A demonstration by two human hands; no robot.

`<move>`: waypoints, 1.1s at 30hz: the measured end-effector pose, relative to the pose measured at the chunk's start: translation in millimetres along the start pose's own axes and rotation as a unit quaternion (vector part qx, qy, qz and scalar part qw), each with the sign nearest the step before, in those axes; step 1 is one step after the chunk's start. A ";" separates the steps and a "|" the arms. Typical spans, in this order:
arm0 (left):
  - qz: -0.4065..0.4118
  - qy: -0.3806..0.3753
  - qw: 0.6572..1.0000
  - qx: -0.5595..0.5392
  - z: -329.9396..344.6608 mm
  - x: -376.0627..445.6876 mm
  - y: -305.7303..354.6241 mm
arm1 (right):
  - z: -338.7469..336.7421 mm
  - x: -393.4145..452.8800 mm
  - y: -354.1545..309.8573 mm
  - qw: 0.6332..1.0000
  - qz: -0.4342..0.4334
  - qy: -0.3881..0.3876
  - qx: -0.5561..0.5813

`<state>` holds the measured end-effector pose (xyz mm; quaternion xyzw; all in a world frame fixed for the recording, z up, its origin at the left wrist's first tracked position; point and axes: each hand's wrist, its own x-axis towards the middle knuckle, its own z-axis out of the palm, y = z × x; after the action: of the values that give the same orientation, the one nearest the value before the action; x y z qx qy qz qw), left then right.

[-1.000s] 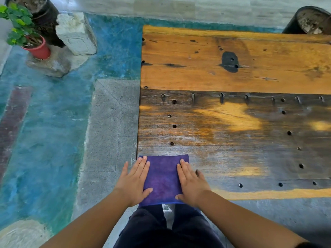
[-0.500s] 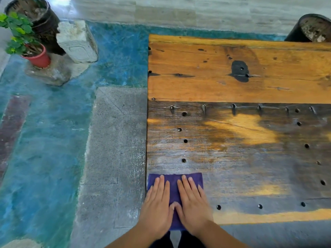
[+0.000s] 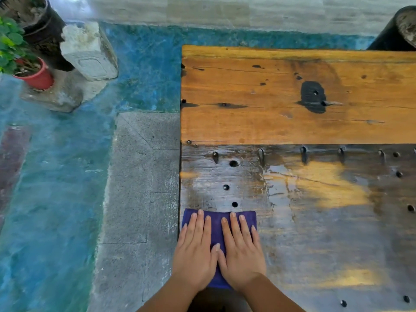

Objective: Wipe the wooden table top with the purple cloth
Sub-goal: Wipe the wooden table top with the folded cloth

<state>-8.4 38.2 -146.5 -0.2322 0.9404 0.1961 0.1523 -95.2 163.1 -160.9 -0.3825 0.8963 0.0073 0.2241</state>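
— Purple cloth [image 3: 217, 224], where does it lie?
— Flat at the near left corner of the wooden surface [image 3: 292, 104], its left edge about flush with the board's edge and its near edge hanging over the front.
— And the hands?
— Both palms down on it, side by side. The left hand [image 3: 194, 253] covers the left half, the right hand [image 3: 242, 255] the right half, thumbs touching in the middle.
— Fingers curled?
— No, fingers [image 3: 234, 226] straight and slightly spread, pressing the cloth down, pinching nothing.
— What of the wood itself?
— The far plank is orange with a black patch [image 3: 313, 96]; the near part is darker and glossy, dotted with round holes [image 3: 233, 163].
— Anything beside it?
— On the blue floor at far left, a red pot [image 3: 37, 77] with a green plant, a pale stone block [image 3: 89, 52] just beside it.
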 end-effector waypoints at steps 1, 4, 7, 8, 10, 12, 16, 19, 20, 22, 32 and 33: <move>0.004 0.001 1.000 0.004 -3.3 13.4 -2.3 | -3.3 11.9 2.2 1.000 0.002 0.003 0.002; 0.012 0.011 1.000 0.006 -14.6 49.5 -7.5 | -15.0 46.9 10.4 1.000 -0.009 0.018 0.004; 0.012 0.026 1.000 0.003 -26.6 84.6 -12.0 | -30.1 85.4 18.5 0.999 -0.017 0.030 0.010; 0.011 0.032 0.999 0.005 -30.2 94.7 -13.3 | -34.7 96.1 20.0 0.999 -0.018 0.032 0.010; 0.013 0.038 0.999 0.011 -36.6 121.8 -17.2 | -42.7 122.6 24.8 0.999 -0.014 0.025 0.015; 0.015 0.046 0.999 0.020 -43.4 145.4 -20.4 | -49.6 146.6 29.6 1.000 -0.012 0.020 0.017; -0.013 0.057 0.998 0.035 -56.9 187.0 -23.4 | -68.6 195.4 35.3 0.999 -0.033 0.025 0.010; -0.026 0.075 0.996 0.034 -68.4 221.6 -27.6 | -83.7 232.7 36.1 0.999 -0.036 0.039 0.007; -0.025 0.082 0.996 0.035 -73.0 234.1 -30.7 | -88.1 244.5 36.0 0.998 -0.032 0.044 0.008; -0.021 0.093 0.995 0.036 -82.1 260.3 -37.8 | -97.1 270.2 36.5 0.998 -0.027 0.053 0.006; -0.013 0.131 0.989 0.062 -142.9 387.2 -72.0 | -154.4 405.6 34.7 0.991 -0.042 0.126 -0.015; -0.008 0.138 0.988 0.062 -150.7 401.7 -76.1 | -160.9 419.7 33.9 0.990 -0.038 0.132 -0.014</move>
<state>-339.9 -241.5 -188.7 -0.2546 0.9609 0.1022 0.0371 -437.0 -129.1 -192.5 -0.4167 0.9029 -0.0389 0.0983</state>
